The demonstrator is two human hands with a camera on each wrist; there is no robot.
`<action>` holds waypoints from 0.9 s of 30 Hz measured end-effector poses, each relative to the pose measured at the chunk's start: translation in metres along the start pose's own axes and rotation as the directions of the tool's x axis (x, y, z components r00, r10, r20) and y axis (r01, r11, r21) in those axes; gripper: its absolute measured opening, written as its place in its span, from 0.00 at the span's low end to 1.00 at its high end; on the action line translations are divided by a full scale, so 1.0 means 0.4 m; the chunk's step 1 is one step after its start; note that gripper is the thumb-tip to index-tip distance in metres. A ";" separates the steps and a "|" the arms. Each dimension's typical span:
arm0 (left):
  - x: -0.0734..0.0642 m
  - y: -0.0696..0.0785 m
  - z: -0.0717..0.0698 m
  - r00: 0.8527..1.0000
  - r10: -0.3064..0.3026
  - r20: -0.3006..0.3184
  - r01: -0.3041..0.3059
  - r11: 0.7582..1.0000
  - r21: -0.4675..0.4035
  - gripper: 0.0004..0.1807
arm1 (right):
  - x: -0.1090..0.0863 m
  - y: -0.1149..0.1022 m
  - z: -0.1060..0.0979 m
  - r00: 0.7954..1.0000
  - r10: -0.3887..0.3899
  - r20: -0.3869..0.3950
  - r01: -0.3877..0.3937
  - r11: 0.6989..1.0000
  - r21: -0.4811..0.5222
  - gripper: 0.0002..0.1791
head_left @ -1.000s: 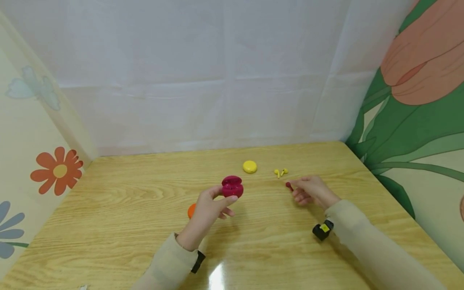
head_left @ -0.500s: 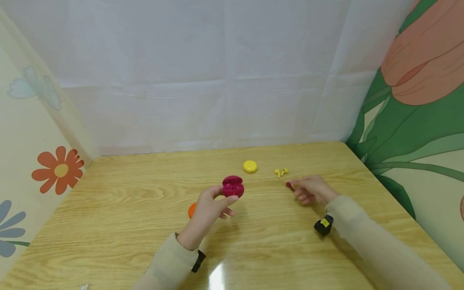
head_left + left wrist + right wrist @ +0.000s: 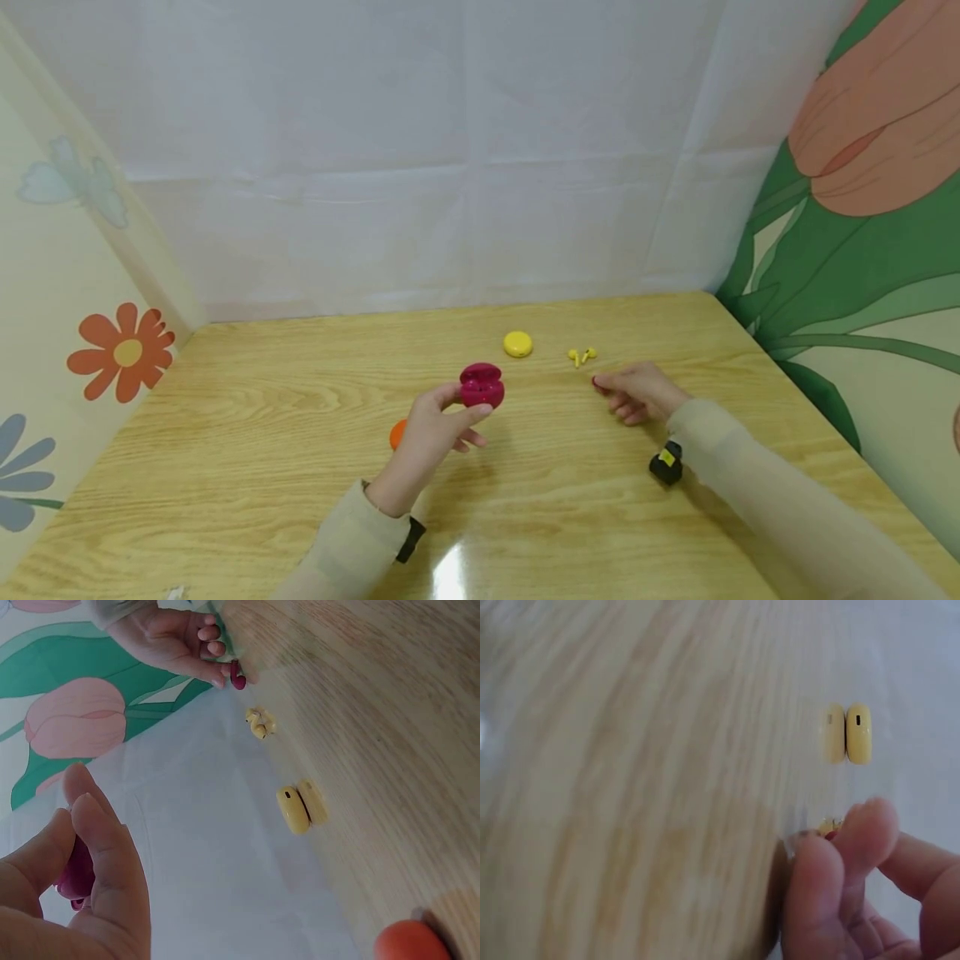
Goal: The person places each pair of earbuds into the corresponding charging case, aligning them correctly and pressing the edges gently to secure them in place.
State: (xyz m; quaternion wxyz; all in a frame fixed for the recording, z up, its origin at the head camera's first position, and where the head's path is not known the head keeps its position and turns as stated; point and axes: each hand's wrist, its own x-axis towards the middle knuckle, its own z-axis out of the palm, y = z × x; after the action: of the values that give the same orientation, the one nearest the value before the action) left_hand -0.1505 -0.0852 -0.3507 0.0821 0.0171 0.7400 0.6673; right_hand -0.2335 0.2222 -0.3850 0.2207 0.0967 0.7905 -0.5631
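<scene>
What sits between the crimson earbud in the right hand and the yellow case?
Two yellow earbuds, lying on the table: the left wrist view shows them between the crimson earbud, in the right hand, and the yellow case.

The head view is bright and evenly lit, with a hard white glare on the worktop (image 3: 300, 467) at the bottom edge. Soft shadows lie below the left hand (image 3: 431, 429) and right sleeve (image 3: 780, 492). Both wrist views are dimmer and hazier, the glossy worktop mirroring the yellow case (image 3: 293, 811); in the right one, near fingers (image 3: 815, 900) and wood grain blur.
</scene>
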 end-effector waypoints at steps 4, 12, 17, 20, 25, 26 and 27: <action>0.000 0.000 0.000 1.000 -0.009 -0.003 0.009 1.000 -0.001 0.18 | 0.004 0.004 0.009 1.000 -0.015 -0.013 0.015 1.000 0.007 0.10; 0.001 -0.005 0.000 1.000 -0.004 0.000 0.004 1.000 -0.011 0.18 | 0.010 0.010 0.019 0.999 -0.009 -0.053 0.007 0.999 -0.036 0.08; -0.001 0.000 0.002 1.000 -0.005 -0.001 0.005 1.000 -0.015 0.19 | 0.011 0.009 0.019 0.998 -0.004 -0.059 0.002 0.999 -0.044 0.08; -0.003 0.002 0.003 1.000 -0.004 -0.006 0.004 1.000 -0.017 0.18 | 0.007 0.010 0.017 0.999 -0.008 -0.049 0.006 0.999 -0.041 0.07; -0.006 0.001 0.004 1.000 0.002 -0.012 -0.002 1.000 -0.024 0.17 | -0.010 0.007 0.021 1.000 -0.016 -0.019 0.015 1.000 -0.016 0.08; -0.006 0.000 0.004 1.000 0.005 -0.011 -0.005 1.000 -0.023 0.17 | -0.015 0.005 0.024 1.000 -0.019 -0.018 0.018 1.000 -0.008 0.09; -0.006 -0.001 0.003 1.000 0.005 -0.011 -0.005 1.000 -0.022 0.18 | -0.019 0.002 0.026 1.000 -0.023 -0.013 0.023 1.000 0.001 0.10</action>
State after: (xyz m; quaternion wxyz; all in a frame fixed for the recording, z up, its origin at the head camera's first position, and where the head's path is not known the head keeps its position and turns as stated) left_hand -0.1478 -0.0843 -0.3509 0.0767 0.0144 0.7330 0.6758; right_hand -0.2239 0.2136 -0.3851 0.2093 0.0913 0.7927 -0.5652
